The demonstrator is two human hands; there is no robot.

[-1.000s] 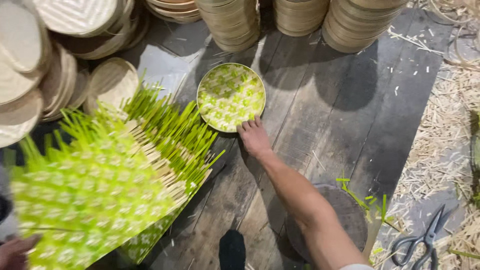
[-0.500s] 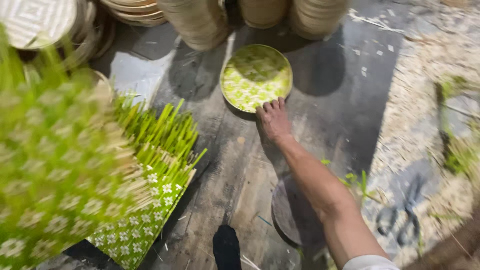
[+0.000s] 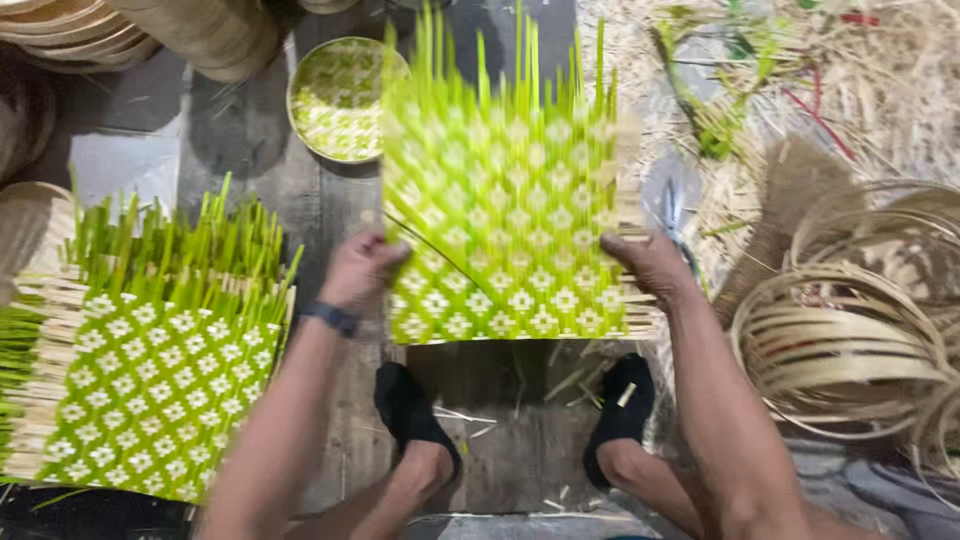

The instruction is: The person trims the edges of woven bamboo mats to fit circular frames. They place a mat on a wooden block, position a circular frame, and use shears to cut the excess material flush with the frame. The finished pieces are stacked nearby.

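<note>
Since half a second ago, a green woven mat has been brought from the side to the middle, above both feet. Its left edge is gripped by the left hand; its right edge is gripped by the right hand.

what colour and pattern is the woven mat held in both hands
The square woven bamboo mat is lime green with pale cream diamond motifs, seen in the head view.
</note>
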